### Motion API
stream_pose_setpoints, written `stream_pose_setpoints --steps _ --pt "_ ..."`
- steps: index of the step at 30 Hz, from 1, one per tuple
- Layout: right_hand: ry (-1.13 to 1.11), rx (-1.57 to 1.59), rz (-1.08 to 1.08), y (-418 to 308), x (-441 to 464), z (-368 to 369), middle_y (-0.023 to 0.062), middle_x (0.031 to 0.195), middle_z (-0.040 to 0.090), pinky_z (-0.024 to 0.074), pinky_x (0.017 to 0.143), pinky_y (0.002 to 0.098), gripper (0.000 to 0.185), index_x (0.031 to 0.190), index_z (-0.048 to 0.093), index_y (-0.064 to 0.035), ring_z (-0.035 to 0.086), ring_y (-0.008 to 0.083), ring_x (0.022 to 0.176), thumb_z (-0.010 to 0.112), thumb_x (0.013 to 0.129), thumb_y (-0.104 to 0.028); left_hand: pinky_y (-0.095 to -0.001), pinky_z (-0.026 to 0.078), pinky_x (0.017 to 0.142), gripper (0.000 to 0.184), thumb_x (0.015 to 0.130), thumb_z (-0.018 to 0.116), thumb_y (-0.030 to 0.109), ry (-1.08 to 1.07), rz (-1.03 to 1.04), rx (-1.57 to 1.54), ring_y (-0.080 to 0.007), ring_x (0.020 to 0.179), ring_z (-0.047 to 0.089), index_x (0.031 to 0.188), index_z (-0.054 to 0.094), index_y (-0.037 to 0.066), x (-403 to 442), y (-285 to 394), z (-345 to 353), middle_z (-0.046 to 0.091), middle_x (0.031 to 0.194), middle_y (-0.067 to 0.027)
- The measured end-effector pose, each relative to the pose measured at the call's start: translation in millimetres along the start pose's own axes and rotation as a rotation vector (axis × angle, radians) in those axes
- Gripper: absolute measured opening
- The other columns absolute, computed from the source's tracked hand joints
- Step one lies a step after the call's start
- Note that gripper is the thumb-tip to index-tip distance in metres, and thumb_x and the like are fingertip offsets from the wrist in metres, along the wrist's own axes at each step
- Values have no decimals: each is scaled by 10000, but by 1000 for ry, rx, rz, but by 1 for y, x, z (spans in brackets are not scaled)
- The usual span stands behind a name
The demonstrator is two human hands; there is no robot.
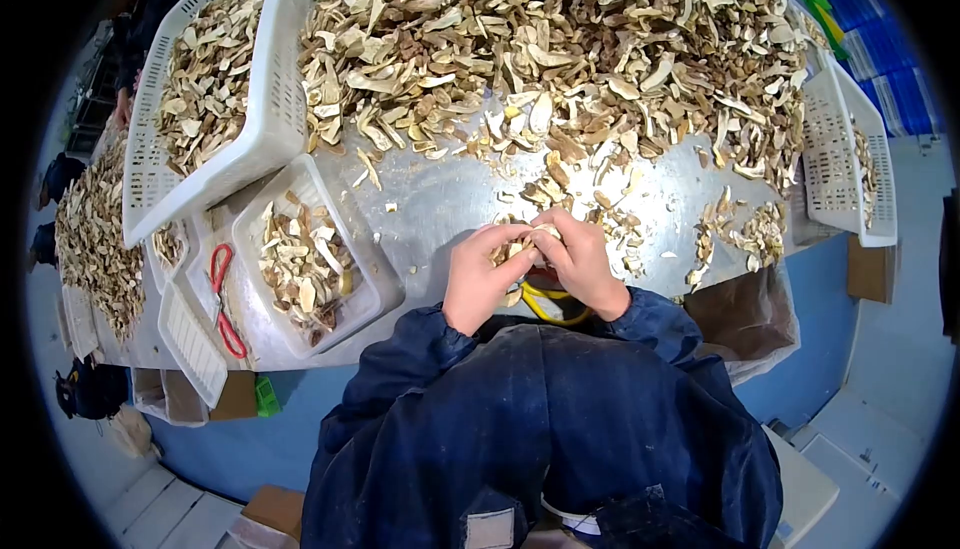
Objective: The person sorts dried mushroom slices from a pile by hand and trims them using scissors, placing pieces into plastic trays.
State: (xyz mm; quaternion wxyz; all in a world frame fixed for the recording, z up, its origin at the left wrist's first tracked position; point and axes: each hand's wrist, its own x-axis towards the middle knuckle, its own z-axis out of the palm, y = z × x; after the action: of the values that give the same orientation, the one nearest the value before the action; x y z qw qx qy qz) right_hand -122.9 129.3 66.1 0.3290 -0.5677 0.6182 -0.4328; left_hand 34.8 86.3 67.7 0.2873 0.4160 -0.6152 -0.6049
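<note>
My left hand [480,274] and my right hand [580,264] meet over the table's front edge, fingers closed. Between their fingertips is a pale dried mushroom slice [528,242], mostly covered by the fingers. Just below my right hand shows a yellow loop [548,311], like a scissor handle; the rest of it is hidden, and I cannot tell if the hand touches it. More slices and crumbs [560,189] lie right beyond my fingers. To the left stands a white tray [375,299] with mushroom slices in it.
A large heap of dried mushroom slices [600,49] covers the metal table's far side. White perforated baskets stand at left [270,79] and right [830,149]. Red-handled scissors [222,299] lie left of the tray. Another person's hand [122,109] shows at far left.
</note>
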Motion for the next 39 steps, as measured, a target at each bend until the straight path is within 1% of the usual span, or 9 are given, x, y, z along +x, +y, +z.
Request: stream_pose_setpoints --steps 9,14,15,21,23,27,31,34,39 --pt "-72 366 201 8 -5 -3 0 630 584 416 504 205 182 868 616 1 522 37 559 549 925 -158 -267 467 769 241 769 697 116 -22 -74 -8 -153 855 616 977 665 1 0 -3 5 664 922 -96" --pt "-61 456 321 24 -7 -1 2 653 588 421 523 201 190 888 609 7 528 43 580 517 942 -151 -293 478 718 253 749 710 168 -4 -49 -12 -209 782 640 930 665 -3 7 -17 13 664 856 -135" --pt "-49 481 343 26 -7 0 -2 642 583 424 527 200 180 890 609 5 529 44 580 519 940 -143 -241 474 713 187 789 676 108 -14 -42 11 -109 785 614 919 653 -25 8 -22 14 672 845 -88" --pt "-50 472 309 35 -9 -5 9 579 527 344 430 198 262 917 604 17 438 57 457 465 965 -200 -243 470 689 165 786 670 92 -1 0 -39 -109 758 606 906 662 -22 8 -33 26 666 836 -86" --pt "-95 996 430 46 -9 -16 20 557 484 261 374 206 319 949 581 30 341 67 392 402 988 -231 -240 464 674 165 814 644 78 48 -80 -30 -89 762 586 942 657 -25 10 -24 17 660 845 -78" --pt "-77 811 436 24 1 -31 19 558 481 291 392 208 253 1002 576 20 364 72 412 452 967 -198 -205 445 619 183 879 585 80 -80 -161 -317 -95 750 576 1034 629 -7 17 -26 -6 643 899 -48" --pt "-38 49 540 21 8 -43 5 602 506 336 437 218 323 1189 556 -35 428 58 486 566 884 -141 -174 440 586 260 925 531 134 -247 -523 -840 -94 806 552 1158 536 17 16 -18 -20 593 1072 -74" --pt "77 188 393 12 16 -55 -9 591 488 336 439 221 328 1207 543 -36 422 61 484 539 890 -122 -189 474 608 284 940 497 166 -374 -442 -1068 -111 871 556 1188 515 27 15 -33 -26 574 1102 -85" --pt "190 853 371 -32 29 -24 25 669 467 370 503 244 200 1055 544 20 432 107 526 442 947 -115 -398 508 830 316 944 454 213 -219 -640 -1371 -244 955 585 1195 508 27 14 -32 -14 572 1111 -119"
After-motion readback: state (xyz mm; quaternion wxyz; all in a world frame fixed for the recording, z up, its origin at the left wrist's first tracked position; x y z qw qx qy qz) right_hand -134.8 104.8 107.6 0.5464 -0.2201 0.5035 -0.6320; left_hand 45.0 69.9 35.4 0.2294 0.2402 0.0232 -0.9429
